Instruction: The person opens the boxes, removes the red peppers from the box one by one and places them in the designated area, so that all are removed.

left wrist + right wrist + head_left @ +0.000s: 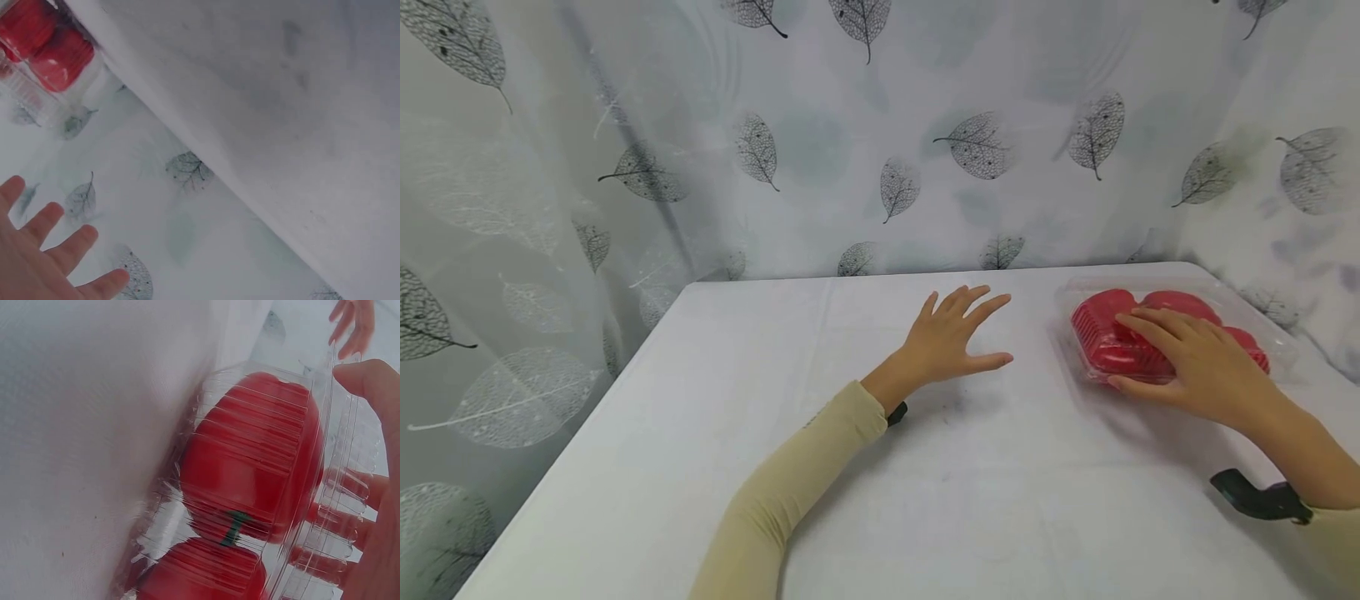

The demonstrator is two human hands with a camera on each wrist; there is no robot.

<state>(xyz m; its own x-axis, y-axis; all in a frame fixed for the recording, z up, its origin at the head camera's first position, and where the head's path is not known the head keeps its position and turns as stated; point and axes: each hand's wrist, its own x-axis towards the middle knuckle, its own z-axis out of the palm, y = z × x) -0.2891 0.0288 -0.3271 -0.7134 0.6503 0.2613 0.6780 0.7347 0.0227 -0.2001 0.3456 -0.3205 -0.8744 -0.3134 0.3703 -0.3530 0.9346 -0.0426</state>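
A clear plastic clamshell box (1093, 354) stands at the right of the table, shut over red rounded fruit (1108, 325). One fruit shows a green stem (234, 528) in the right wrist view. My right hand (1206, 371) rests over the box, fingers on its lid and thumb at the near left corner. Through the ridged plastic, several of those fingers (340, 522) show. My left hand (943, 337) hovers over the middle of the table with its fingers spread, apart from the box. It holds nothing.
The white-covered table (662, 467) ends at a far edge just behind the box. A leaf-patterned curtain (820, 150) hangs behind it and along the left side. Dark wrist mounts (1258, 496) stick out below the sleeves.
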